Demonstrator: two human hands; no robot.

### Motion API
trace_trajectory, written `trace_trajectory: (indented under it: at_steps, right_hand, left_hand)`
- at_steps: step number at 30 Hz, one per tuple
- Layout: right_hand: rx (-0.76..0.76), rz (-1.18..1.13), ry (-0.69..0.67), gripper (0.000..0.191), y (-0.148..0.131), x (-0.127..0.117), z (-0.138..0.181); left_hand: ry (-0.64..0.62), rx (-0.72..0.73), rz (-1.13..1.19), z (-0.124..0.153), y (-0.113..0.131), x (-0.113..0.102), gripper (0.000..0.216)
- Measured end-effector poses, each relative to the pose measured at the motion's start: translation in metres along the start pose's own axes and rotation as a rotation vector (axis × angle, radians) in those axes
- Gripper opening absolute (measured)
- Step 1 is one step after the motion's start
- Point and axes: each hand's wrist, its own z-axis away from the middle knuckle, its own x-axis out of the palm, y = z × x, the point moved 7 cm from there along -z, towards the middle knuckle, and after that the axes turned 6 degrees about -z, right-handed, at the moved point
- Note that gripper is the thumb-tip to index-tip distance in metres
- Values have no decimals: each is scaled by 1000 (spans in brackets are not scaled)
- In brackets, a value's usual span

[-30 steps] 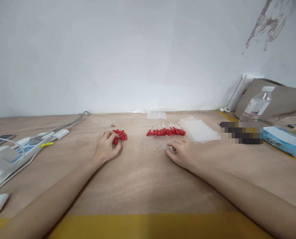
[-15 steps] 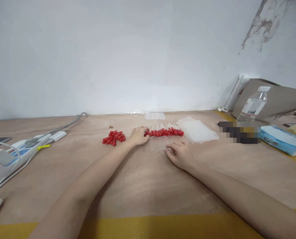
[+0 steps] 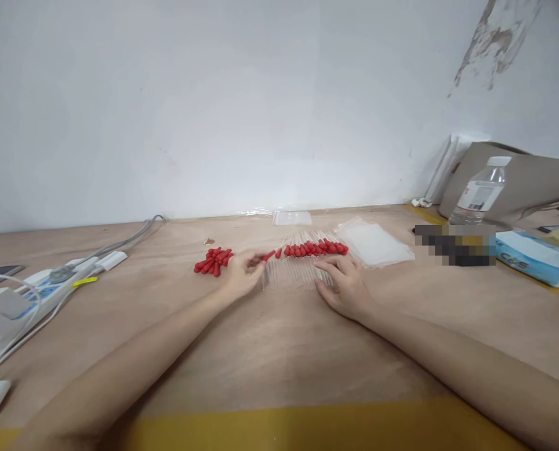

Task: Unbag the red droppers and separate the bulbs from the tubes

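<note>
Container: one white-capped clear plastic bottle (image 3: 480, 193) near the bench's (image 3: 270, 351) back edge, contents indistinct. Mid-bench: one row of red teardrop-shaped bulbs (image 3: 316, 248), slender clear tubes (image 3: 291, 276), crowded past counting. Left hand (image 3: 242, 274): fingertips pinching one red bulb (image 3: 269, 255). Right hand (image 3: 348, 289): half-curled at the tubes, hold unclear.

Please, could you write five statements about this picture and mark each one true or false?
1. The left hand holds a red bulb. True.
2. The loose red pile lies to the right of the clear tubes. False: the loose red pile lies to their left.
3. The right hand is at the clear tubes. True.
4. The bottle has a blue cap. False: the bottle has a white cap.
5. The power strip lies left of both hands. True.
</note>
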Motion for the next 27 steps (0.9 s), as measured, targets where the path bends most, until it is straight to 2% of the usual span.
trace_trajectory:
  at_steps: [2, 5, 9, 12, 17, 22, 27]
  right_hand:
    - [-69, 38, -32, 36, -8, 1, -7]
    - [-192, 40, -154, 46, -24, 16, -18]
    - [-314, -49, -235, 30, -43, 38, -23]
    - [-305, -86, -225, 23, -47, 48, -21]
    - [-219, -114, -211, 24, -47, 52, -17]
    - [-217, -161, -191, 28, -53, 51, -14]
    - [-305, -185, -178, 23, -62, 40, -9]
  left_hand:
    - [-55, 72, 76, 21, 5, -9, 25]
    - [-138, 165, 114, 42, 12, -16, 24]
    - [-141, 212, 115, 48, 14, -19, 24]
    - [-120, 210, 96, 48, 14, -18, 23]
    - [-131, 342, -129, 50, 32, -7, 35]
    - [-56, 513, -416, 51, 49, 0, 14]
    - [-133, 647, -598, 57, 61, 3, 17]
